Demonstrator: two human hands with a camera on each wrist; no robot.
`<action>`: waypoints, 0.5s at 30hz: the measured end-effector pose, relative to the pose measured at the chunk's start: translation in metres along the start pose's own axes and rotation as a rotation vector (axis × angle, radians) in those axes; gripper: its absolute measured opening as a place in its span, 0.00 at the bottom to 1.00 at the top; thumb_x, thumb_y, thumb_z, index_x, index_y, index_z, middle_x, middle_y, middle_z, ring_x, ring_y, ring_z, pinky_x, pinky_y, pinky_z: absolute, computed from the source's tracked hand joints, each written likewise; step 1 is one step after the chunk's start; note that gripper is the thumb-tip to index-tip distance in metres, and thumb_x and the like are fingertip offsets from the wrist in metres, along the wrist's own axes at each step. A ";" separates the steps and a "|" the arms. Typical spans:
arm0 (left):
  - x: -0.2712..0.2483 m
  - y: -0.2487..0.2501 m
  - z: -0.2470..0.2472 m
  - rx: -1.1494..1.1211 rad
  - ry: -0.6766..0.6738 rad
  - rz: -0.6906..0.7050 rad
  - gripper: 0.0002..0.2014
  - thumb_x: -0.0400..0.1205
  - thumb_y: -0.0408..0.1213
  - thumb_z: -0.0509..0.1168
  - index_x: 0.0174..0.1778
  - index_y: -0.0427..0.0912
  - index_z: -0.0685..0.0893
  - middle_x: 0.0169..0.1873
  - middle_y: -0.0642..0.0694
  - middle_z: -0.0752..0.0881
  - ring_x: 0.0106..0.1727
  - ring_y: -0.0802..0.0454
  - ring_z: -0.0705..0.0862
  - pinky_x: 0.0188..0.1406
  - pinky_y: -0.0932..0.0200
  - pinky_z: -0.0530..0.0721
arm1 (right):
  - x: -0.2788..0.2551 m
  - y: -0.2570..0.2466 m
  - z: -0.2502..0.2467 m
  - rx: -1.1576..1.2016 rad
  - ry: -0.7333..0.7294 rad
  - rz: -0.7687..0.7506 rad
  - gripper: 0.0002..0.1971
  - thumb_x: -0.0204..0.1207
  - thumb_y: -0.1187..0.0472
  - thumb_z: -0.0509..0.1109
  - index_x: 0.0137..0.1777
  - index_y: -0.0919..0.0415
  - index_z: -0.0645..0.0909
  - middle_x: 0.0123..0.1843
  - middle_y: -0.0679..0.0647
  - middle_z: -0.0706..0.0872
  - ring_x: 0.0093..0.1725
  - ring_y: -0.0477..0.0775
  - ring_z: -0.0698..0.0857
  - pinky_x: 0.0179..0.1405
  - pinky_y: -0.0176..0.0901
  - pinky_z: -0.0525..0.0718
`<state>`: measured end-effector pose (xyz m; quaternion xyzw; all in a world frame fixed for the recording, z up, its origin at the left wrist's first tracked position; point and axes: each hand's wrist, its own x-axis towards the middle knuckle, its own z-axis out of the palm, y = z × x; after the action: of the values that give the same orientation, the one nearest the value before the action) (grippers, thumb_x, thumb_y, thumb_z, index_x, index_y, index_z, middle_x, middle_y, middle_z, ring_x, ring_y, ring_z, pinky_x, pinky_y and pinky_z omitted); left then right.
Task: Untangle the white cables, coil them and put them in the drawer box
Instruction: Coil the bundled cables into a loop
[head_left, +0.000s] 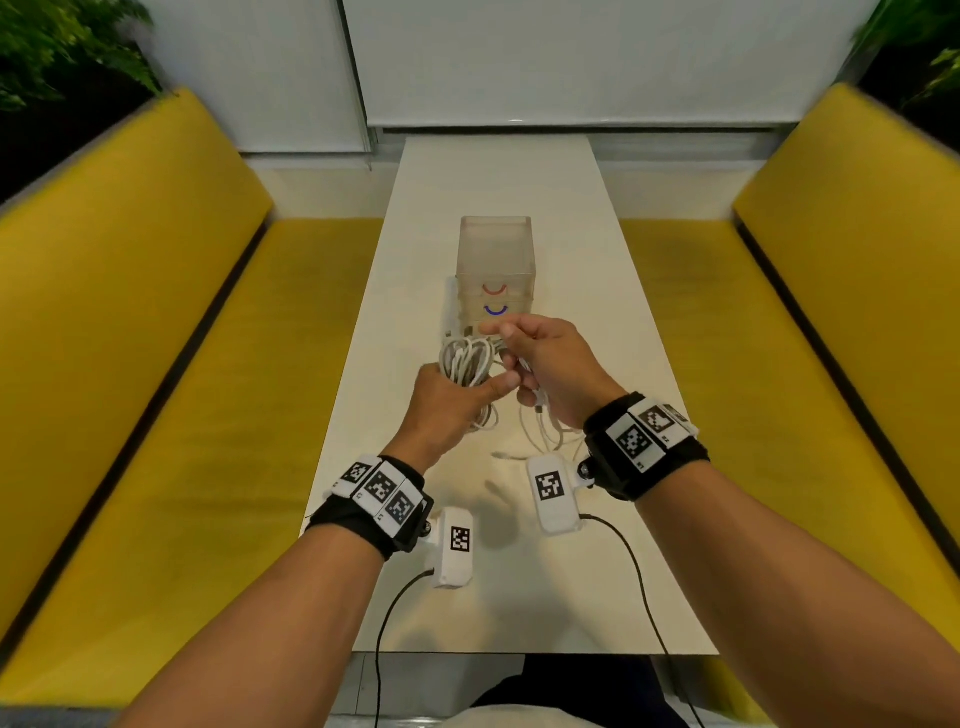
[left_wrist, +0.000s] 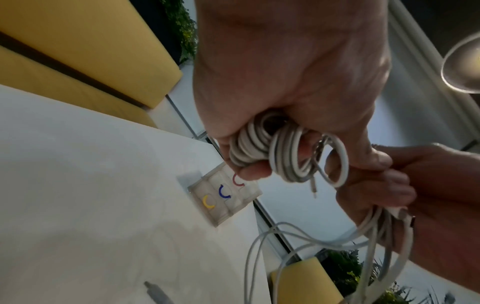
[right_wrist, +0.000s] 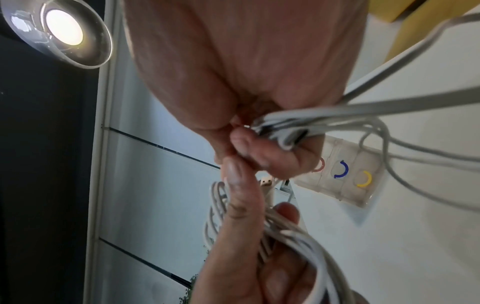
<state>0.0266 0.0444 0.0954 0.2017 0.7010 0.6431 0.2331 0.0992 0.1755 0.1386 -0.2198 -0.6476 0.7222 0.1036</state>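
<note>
My left hand (head_left: 457, 395) grips a coil of white cable (head_left: 466, 361) above the middle of the white table (head_left: 597, 322). In the left wrist view the same coil (left_wrist: 272, 148) is bunched in the curled fingers and a small plug (left_wrist: 313, 188) dangles from it. My right hand (head_left: 540, 358) is right beside it, holding several loose white cable strands (right_wrist: 306, 123) that hang down to the table (head_left: 545, 436). The translucent drawer box (head_left: 496, 270) stands just beyond both hands, with red, blue and yellow handles (left_wrist: 224, 192); its drawers look closed.
Yellow benches (head_left: 156, 364) run along both sides of the narrow table. A white cable end (head_left: 506, 456) lies on the table near my right wrist. A small grey connector (left_wrist: 158, 294) lies on the tabletop. A lamp (right_wrist: 62, 28) hangs overhead.
</note>
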 end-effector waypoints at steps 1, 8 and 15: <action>0.000 -0.002 0.000 0.002 -0.014 -0.024 0.16 0.74 0.42 0.82 0.47 0.33 0.88 0.29 0.44 0.81 0.25 0.52 0.72 0.23 0.61 0.73 | 0.000 -0.001 0.000 -0.008 -0.014 0.008 0.13 0.89 0.61 0.62 0.63 0.67 0.85 0.30 0.53 0.74 0.21 0.46 0.67 0.19 0.37 0.65; 0.001 -0.009 -0.001 0.050 0.013 -0.074 0.13 0.82 0.45 0.74 0.50 0.37 0.90 0.29 0.50 0.82 0.26 0.57 0.74 0.27 0.61 0.74 | -0.002 -0.004 0.002 0.065 -0.029 0.120 0.11 0.87 0.67 0.56 0.63 0.60 0.77 0.32 0.55 0.77 0.23 0.49 0.66 0.23 0.40 0.63; 0.003 -0.001 -0.011 -0.129 -0.047 -0.064 0.08 0.88 0.40 0.66 0.51 0.41 0.88 0.39 0.38 0.92 0.43 0.42 0.93 0.40 0.48 0.85 | -0.005 -0.002 -0.011 -0.068 -0.131 0.073 0.11 0.89 0.62 0.61 0.66 0.67 0.72 0.32 0.58 0.80 0.23 0.56 0.75 0.23 0.47 0.76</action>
<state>0.0178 0.0371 0.0950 0.1789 0.6586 0.6741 0.2825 0.1081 0.1836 0.1407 -0.1989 -0.6686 0.7160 0.0273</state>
